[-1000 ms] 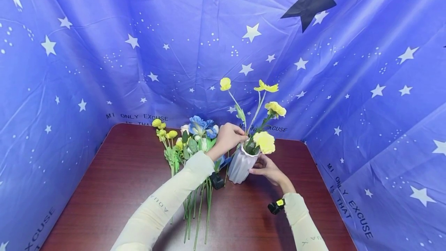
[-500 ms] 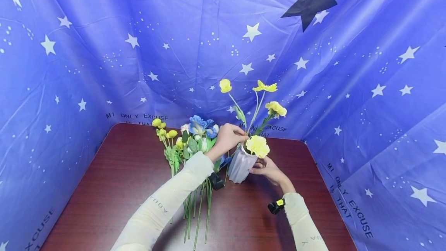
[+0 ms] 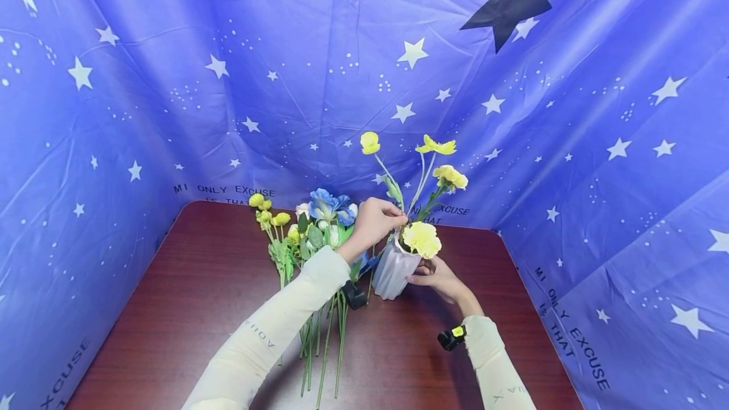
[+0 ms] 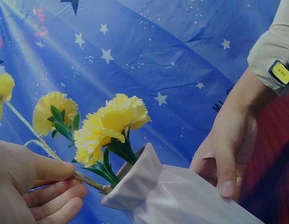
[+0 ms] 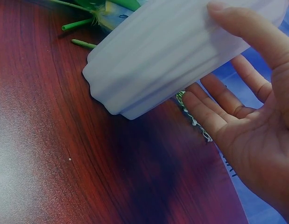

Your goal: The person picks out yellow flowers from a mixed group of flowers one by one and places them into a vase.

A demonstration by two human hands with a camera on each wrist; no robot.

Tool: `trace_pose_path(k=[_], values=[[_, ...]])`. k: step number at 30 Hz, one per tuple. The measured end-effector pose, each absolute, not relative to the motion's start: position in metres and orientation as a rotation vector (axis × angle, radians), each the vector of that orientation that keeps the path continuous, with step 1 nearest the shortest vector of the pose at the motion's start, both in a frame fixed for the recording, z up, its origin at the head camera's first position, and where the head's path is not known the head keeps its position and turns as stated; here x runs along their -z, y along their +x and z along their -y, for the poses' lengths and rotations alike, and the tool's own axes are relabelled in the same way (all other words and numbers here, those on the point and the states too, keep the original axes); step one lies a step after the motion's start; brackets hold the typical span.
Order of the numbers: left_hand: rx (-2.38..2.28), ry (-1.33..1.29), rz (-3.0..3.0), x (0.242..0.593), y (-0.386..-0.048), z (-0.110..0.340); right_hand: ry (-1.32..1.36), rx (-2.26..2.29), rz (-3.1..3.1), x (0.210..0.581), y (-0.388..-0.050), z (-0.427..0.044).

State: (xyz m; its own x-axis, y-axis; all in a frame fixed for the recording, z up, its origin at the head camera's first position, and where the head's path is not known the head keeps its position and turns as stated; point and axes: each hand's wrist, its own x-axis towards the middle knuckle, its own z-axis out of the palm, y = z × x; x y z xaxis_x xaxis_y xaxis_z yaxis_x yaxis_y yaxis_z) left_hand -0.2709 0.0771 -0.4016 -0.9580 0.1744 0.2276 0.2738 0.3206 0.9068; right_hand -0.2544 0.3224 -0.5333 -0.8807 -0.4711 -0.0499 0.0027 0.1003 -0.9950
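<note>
1. Ribbed vase (image 3: pixel 393 271): on the table (image 3: pixel 171 309), just right of the loose flowers (image 3: pixel 323 204). Base looks seated; can't confirm it's plumb.
2. Left hand (image 3: pixel 373 223): thumb and forefinger pinch a thin stem (image 4: pixel 93 183) just outside the vase mouth. Can't tell if a second stem is caught too.
3. Right hand (image 3: pixel 437 276): thumb on one wall, fingers round the other. Brace grip.
4. My read: stem adjustment at the mouth. Pinch low, feed along the stem's own line, small twists. Avoid side-shove; the tall blooms could lever the vase over. Counter lightly with the right.
5. Materials: vase pale, smooth, scalloped foot, faceted collar; probably ceramic, may slip. Stem likely wired plastic, should flex. Front yellow carnation (image 3: pixel 422 240) ruffled, looks like fabric. Table red-brown woodgrain, some sheen.
</note>
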Motion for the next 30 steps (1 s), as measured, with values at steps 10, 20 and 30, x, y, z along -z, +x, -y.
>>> trace_pose_path(k=[10, 20, 30], values=[[1.729, -0.410, 2.487, 0.4016, -0.2725, -0.0771, -0.485, 1.840, -2.024, 0.5308, -0.2538, -0.3215], [1.730, -0.415, 2.491, 0.4039, -0.2708, -0.0773, -0.460, 1.839, -2.016, 0.5320, -0.2535, -0.3221], [1.720, -0.406, 2.501, 0.4064, -0.2701, -0.0772, -0.447, 1.837, -2.015, 0.5298, -0.2529, -0.3211]])
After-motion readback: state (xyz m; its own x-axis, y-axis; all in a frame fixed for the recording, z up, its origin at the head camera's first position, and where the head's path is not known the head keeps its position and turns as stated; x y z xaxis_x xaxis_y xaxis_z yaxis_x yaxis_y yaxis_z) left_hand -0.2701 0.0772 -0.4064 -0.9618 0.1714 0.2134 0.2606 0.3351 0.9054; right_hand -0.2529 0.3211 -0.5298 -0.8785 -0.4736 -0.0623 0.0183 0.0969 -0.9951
